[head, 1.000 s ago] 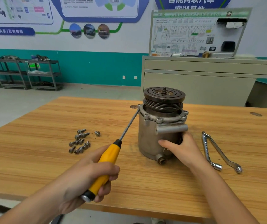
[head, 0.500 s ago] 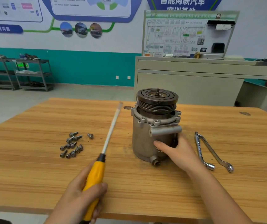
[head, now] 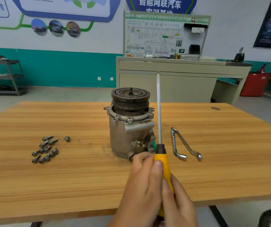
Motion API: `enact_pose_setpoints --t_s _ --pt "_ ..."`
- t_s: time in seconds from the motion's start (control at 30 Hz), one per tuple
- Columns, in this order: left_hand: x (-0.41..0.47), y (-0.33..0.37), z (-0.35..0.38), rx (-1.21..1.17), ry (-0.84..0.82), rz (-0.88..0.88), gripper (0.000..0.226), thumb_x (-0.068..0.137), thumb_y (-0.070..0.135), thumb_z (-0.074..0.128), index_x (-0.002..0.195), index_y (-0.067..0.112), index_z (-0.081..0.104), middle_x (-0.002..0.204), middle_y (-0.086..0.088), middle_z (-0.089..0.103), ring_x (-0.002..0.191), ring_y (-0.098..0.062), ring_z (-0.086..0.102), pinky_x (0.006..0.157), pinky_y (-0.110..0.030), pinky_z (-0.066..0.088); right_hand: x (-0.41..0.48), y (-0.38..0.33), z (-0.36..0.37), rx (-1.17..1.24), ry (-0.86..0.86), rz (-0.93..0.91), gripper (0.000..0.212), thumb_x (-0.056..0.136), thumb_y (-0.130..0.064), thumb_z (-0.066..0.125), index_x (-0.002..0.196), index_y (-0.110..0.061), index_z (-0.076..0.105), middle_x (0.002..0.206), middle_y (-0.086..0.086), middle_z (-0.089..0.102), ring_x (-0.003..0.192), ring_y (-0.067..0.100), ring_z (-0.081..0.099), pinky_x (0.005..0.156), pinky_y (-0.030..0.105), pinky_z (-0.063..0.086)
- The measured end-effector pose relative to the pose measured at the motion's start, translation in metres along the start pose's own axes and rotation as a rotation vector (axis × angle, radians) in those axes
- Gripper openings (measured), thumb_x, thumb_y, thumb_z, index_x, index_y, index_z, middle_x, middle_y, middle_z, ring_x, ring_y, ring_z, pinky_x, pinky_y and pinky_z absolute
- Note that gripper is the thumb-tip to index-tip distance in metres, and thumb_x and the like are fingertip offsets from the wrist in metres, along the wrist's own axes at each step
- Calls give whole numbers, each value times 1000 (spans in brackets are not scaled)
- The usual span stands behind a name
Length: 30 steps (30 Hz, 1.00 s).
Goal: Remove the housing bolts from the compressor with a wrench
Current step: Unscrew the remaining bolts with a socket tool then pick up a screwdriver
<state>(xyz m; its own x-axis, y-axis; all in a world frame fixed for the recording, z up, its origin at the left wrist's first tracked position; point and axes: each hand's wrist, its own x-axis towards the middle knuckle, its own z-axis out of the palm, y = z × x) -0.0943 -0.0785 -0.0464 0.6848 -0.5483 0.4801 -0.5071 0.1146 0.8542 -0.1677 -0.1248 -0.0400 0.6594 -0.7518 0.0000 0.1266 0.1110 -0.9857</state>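
Compressor (head: 128, 133) stands upright, pulley end up, about the middle of the table (head: 82, 177). Judgement: cast metal, heavy and rigid, smooth barrel likely slippery; best steadied low on the body or by the side port boss. Loose bolts (head: 45, 149) lie toward the left edge. Wrench (head: 186, 143) lies just right of the compressor, with no hand on it. Left hand (head: 141, 185) and right hand (head: 179, 203) are together at the near edge, both gripping the yellow handle of the screwdriver (head: 162, 163), shaft pointing up. Cannot tell whether the left fingertips touch the compressor's base.

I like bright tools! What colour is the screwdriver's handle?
The screwdriver handle is yellow with a black collar, head view.
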Motion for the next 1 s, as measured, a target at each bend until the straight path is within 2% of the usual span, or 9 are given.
enact_pose_setpoints --t_s 0.13,0.23,0.37,0.47,0.57,0.67,0.73,0.83,1.0 --pt "13 11 2 111 -81 46 47 78 72 27 118 49 36 135 31 28 126 18 25 97 0 21 50 -15 -55 -151 222 -146 25 77 -42 59 76 -18 68 53 -3 60 42 11 49 42 27 39" --pt "22 -6 -29 48 179 -29 35 89 61 41 118 41 47 124 25 47 110 21 43 84 1 34 106 -16 -104 -597 354 -294 17 90 -26 55 83 -12 60 64 3 60 68 31 59 57 34 37" --pt "47 -39 -70 189 199 -247 108 53 65 56 147 24 24 146 8 36 128 -3 39 103 -31 37 162 -10 -135 -1008 383 -236 24 89 -21 56 96 1 60 90 23 63 86 39 56 60 35 28" --pt "69 -56 -82 250 101 -379 129 44 66 63 151 23 5 156 2 18 140 -15 23 110 -38 26 182 1 -136 -1249 307 -150 30 91 -25 54 104 2 61 101 22 64 95 38 56 66 35 34" --pt "87 -77 -77 185 -8 -418 129 51 55 76 151 24 1 155 1 21 140 -17 25 109 -33 26 187 3 -136 -1350 269 -79 38 93 -32 49 112 -2 60 108 19 61 103 36 53 77 35 41" --pt "92 -93 -67 119 -62 -291 98 62 30 85 139 32 25 132 20 45 123 -2 45 90 -4 37 186 -8 -132 -1510 232 2 50 94 -45 38 126 -9 53 134 13 46 124 31 38 98 41 35" --pt "93 -97 -65 109 -46 -236 94 56 34 88 130 38 31 119 28 48 111 13 45 75 4 37 181 -16 -117 -1414 226 -174 55 92 -45 43 133 -8 46 143 10 37 131 27 32 103 40 29" --pt "95 -97 -67 105 -81 -230 105 43 49 84 133 38 30 122 29 47 107 20 43 79 1 36 174 -25 -73 -1026 55 -386 49 89 -35 55 131 -10 50 134 4 50 118 17 47 94 28 35" --pt "94 -101 -67 157 -87 -208 105 52 33 90 134 36 25 123 28 44 107 21 41 79 4 34 175 -21 0 -622 -355 -60 24 96 -33 40 106 -27 61 114 -5 61 108 12 52 100 40 39"
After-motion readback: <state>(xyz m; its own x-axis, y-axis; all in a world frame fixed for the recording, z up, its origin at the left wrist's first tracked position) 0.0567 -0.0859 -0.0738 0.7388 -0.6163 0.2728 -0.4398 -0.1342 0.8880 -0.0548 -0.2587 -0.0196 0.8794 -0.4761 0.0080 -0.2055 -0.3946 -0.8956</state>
